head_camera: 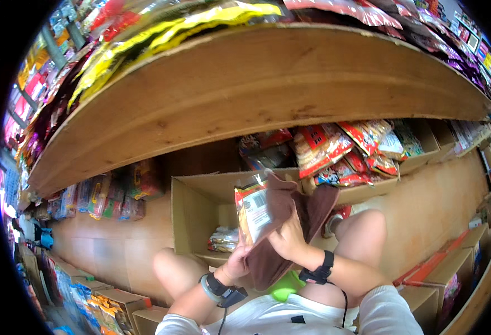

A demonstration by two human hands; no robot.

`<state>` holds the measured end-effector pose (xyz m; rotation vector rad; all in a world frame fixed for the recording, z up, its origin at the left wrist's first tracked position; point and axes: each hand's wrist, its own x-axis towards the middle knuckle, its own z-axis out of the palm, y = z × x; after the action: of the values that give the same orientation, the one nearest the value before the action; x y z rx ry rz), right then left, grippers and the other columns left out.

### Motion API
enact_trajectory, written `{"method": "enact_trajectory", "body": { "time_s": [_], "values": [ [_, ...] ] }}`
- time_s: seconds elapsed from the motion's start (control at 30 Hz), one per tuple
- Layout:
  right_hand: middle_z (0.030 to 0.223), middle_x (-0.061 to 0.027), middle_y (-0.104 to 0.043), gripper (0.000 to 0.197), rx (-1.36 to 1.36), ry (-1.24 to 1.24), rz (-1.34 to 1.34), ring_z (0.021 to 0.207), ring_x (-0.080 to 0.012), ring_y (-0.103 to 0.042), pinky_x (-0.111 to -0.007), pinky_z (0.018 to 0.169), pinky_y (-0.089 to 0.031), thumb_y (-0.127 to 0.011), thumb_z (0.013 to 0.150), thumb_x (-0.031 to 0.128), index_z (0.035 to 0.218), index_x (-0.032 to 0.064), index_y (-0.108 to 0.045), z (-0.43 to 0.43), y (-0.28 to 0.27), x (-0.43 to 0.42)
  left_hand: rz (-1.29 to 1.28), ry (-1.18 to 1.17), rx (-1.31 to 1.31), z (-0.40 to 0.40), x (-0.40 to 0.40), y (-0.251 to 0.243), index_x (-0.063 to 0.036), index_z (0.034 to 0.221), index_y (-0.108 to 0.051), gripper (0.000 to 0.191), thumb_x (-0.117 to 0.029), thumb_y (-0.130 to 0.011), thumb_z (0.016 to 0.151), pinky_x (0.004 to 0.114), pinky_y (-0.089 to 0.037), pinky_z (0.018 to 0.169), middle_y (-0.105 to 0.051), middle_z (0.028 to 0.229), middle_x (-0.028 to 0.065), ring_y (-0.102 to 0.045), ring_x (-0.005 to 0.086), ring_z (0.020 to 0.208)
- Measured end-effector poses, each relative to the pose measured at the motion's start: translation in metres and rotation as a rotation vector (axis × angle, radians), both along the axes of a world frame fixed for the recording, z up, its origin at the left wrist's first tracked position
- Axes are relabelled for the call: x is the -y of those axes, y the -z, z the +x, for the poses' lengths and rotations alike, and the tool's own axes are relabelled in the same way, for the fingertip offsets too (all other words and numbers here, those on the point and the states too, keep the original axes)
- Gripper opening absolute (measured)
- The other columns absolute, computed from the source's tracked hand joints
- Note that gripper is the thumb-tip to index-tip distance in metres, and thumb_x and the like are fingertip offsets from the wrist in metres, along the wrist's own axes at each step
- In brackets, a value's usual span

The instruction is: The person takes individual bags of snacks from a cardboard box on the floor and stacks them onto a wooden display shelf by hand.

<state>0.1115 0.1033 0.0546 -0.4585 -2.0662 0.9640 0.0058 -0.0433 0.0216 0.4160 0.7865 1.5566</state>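
Note:
My left hand [238,260] holds a snack bag [254,209] upright by its lower part; the bag is clear with red edging and a white printed label. In my right hand [288,239] is a dark brown cloth [275,264], draped over the fingers and lying against the bag's right side. Both hands are close together above my lap, near an open cardboard box [195,192]. Low inside that box lie more snack packets [223,239]. Part of each hand's fingers is hidden by the bag and the cloth.
A wooden shelf board [270,79] with yellow snack bags [178,31] on it spans the view above my hands. Beneath it, red snack bags [323,146] fill a cardboard box. Wrapped packs [103,197] stand at left, and more cartons [442,268] stand at lower right.

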Motion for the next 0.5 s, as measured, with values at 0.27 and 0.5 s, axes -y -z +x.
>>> {"method": "enact_trajectory", "body": {
  "time_s": [0.27, 0.5],
  "values": [
    [0.110, -0.0190, -0.059, 0.045, -0.158, -0.091, -0.694, 0.105, -0.0261, -0.056, -0.038, 0.092, -0.043, -0.039, 0.102, 0.032, 0.123, -0.0065, -0.049, 0.005, 0.059, -0.001, 0.205, -0.095, -0.066, -0.019, 0.002, -0.045, -0.0015, 0.148, -0.021, 0.091, -0.030, -0.065, 0.074, 0.039, -0.033, 0.111, -0.041, 0.144, 0.0141, -0.041, 0.0264, 0.133],
    [0.125, -0.0150, -0.052, 0.051, -0.206, -0.003, -0.414, 0.114, -0.0226, -0.050, -0.032, 0.100, -0.038, -0.031, 0.106, 0.033, 0.137, -0.0062, -0.036, 0.024, 0.032, -0.010, 0.063, 0.009, -0.532, -0.007, 0.011, -0.064, -0.0019, 0.149, -0.006, 0.094, -0.023, -0.070, 0.085, 0.040, -0.031, 0.111, -0.030, 0.148, 0.0141, -0.034, 0.0220, 0.135]
  ]
}}
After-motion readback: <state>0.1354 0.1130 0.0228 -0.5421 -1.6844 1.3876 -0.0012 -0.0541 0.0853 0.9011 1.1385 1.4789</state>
